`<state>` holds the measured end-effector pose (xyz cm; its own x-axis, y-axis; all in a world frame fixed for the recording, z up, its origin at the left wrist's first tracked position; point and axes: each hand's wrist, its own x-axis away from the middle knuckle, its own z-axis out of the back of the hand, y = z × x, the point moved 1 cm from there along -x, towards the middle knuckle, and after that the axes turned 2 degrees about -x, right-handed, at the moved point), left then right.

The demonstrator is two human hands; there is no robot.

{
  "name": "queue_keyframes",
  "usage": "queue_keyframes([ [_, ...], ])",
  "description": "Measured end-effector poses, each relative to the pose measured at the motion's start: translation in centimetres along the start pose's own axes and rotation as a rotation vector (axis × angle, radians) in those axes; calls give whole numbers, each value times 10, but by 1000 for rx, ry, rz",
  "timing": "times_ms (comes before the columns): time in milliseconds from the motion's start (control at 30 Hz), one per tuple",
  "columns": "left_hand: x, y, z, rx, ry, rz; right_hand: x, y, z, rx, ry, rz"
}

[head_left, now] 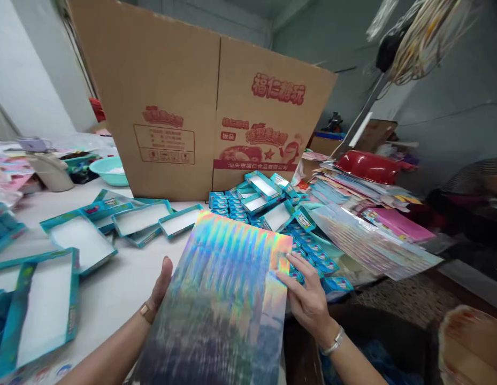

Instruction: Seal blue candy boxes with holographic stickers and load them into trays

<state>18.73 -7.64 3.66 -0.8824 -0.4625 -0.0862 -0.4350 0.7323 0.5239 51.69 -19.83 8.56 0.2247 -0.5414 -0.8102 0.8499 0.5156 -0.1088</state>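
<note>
A shiny rainbow holographic sheet [232, 267], ridged across its upper part, tilts up between my two hands. At its left edge is my left hand [162, 283], with the thumb showing and the fingers hidden behind the sheet. My right hand [308, 297] grips the right edge, its fingers lying over the front face. Behind the sheet, shallow blue trays with white bottoms, such as this tray [182, 220], lie on the white table [123, 305]. Many small blue packs [228, 205] are heaped to the right, with more trays [264, 184] on top of them.
A large brown carton [171, 80] stands upright behind the trays. To the right are a fan of holographic sheets [372, 240], stacked printed sheets [344, 187] and a red basin [368, 167]. Left of the carton sits a turquoise bowl [109, 170]. Bundled cords [425, 37] hang at upper right.
</note>
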Motion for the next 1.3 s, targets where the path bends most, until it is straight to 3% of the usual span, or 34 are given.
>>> queue_keyframes([
  [67, 6, -3, -7, 2, -59, -13, -3, -2, -5, -27, 2, -10],
  [200, 19, -6, -13, 16, -64, -3, -5, -2, -11, -87, -17, -35],
  [333, 29, -7, -16, 67, 81, 41, -4, -2, -14, -107, -43, -64],
  [500, 31, -8, -30, 98, 336, -65, 2, -2, -19, -127, -50, -106],
  [800, 42, -10, -36, -44, 433, 67, 11, -10, -15, -110, -22, -101],
  [967, 36, -7, -49, -137, 533, 59, 6, -10, -9, -102, 28, -108],
  [1033, 30, -5, -54, -152, 600, 59, 2, -8, -11, -218, 9, -277],
  [1067, 27, -3, -56, -151, 648, 37, 0, -7, -12, -332, -2, -429],
  [1200, 19, 8, -50, -75, 761, -69, 6, -8, -23, -1133, -149, -1159],
  [1300, 15, 16, -41, 38, 696, -210, 21, -20, -31, -1663, -207, -1369],
])
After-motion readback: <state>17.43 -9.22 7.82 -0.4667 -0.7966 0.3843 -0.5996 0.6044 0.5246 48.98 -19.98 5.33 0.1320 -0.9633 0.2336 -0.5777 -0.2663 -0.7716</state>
